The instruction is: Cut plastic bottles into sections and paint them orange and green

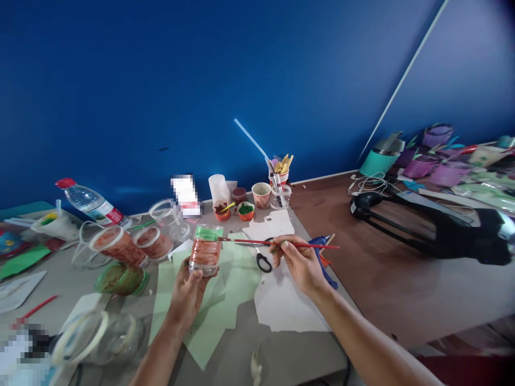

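My left hand (pixel 193 281) is wrapped round the base of a clear plastic bottle piece (pixel 205 252), painted reddish brown in the middle with a green band at the top. In my right hand (pixel 295 260) a thin red paintbrush (pixel 249 242) lies pinched between thumb and fingers, its tip touching the green band. Just left of the right hand, scissors with black handles (pixel 264 262) lie on the sheets. Behind the bottle piece stand a small cup of green paint (pixel 245 210) and a cup of brown paint (pixel 221 210) with a yellow stick in it.
Pale green paper (pixel 237 300) and white paper (pixel 281 305) cover part of the grey table. Brown-painted cups (pixel 116 244), a water bottle (pixel 94 206) and a clear jar (pixel 120 338) stand left. A blue glue gun (pixel 322 246) lies right, beyond it a black frame-like object (pixel 434 225).
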